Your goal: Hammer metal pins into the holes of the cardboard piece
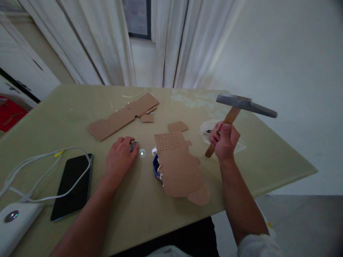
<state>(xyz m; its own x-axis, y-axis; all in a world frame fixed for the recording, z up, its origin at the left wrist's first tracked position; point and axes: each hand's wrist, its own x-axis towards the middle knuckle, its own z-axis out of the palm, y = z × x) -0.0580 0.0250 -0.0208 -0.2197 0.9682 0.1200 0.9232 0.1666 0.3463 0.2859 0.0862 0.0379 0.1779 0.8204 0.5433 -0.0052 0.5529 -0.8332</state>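
**Hammer up, nails under our fingers**

Our right hand [224,140] is closed tight around the wooden handle of the hammer [242,107]. We hold it low on the handle, near the end, and the gray metal head sticks up above our fist. The head looks heavy and hard, so the top will want to tip. The wood looks stiff and easy to grip. Holding low should give a big swing; holding higher would likely give more control.

Our left hand [119,158] rests flat on the table [268,157], fingers curled over some small nails [133,146]. They look thin, hard and pointy, so we think they could roll or slip. Pinching one by its middle seems best.

Between our hands lies a cardboard piece with holes [177,162], light and bendy, resting on a blue thing [155,167]. Past our left hand lies more flat cardboard [120,117]. Left of our left arm lie a black phone [73,185] and white cables [40,157].
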